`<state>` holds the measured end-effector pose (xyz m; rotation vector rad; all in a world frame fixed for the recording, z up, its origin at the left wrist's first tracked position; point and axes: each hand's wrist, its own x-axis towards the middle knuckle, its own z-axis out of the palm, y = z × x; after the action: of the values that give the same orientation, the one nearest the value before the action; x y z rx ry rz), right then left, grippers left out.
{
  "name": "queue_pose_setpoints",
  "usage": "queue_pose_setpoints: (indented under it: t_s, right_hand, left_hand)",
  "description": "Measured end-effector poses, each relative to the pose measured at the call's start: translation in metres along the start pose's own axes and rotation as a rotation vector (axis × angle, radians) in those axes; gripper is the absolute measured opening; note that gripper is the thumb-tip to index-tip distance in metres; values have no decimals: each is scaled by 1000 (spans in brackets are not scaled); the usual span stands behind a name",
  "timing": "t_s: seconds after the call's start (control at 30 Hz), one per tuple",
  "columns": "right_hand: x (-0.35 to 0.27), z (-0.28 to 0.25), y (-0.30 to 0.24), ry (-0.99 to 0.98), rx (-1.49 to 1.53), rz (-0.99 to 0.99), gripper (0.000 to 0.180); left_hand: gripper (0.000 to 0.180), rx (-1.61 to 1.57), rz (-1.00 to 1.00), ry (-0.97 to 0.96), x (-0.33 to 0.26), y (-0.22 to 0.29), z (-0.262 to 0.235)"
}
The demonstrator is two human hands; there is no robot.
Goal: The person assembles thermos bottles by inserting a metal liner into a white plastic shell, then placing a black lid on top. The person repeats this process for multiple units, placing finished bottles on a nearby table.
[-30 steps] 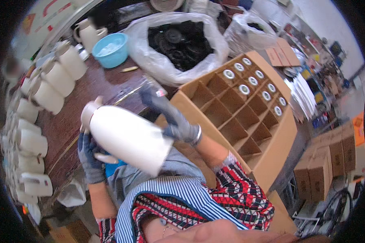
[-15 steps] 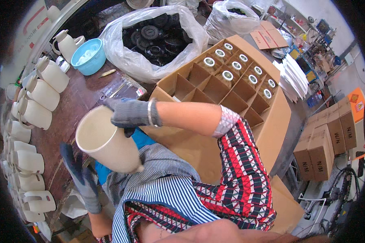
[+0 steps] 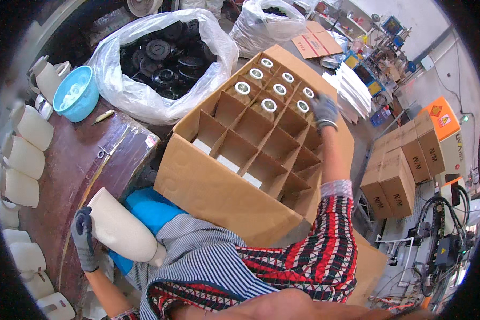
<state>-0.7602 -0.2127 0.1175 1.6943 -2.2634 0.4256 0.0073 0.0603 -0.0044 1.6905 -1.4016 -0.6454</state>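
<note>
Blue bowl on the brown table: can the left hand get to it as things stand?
Probably not right away. The left hand is wrapped around a white jug low by the lap, while the blue bowl sits at the table's far end, past the rows of jugs.

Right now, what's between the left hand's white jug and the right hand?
In the head view, the divided cardboard box separates the white jug from the right hand.

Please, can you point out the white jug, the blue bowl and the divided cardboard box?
white jug (image 3: pixel 120 229), head view, middle of its body.
blue bowl (image 3: pixel 81 101), head view, outer wall.
divided cardboard box (image 3: pixel 218 194), head view, near outer wall.
</note>
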Motion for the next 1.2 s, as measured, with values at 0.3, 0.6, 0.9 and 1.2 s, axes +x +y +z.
queue_pose_setpoints:
  t_s: [0.3, 0.6, 0.9, 1.2]
  right_hand:
    - [24, 112, 168, -455, 25, 173, 83]
    - [41, 98, 193, -491, 41, 87, 52]
    - [42, -227, -87, -60, -17, -755, 46]
    - [-150, -136, -411, 7, 1255, -1036, 56]
  left_hand:
    - [20, -130, -37, 145, -19, 17, 18]
    - [43, -81, 21, 64, -1, 28, 23]
    - [54, -38, 326, 101, 58, 151, 26]
    - [101, -1453, 42, -172, 117, 110, 3]
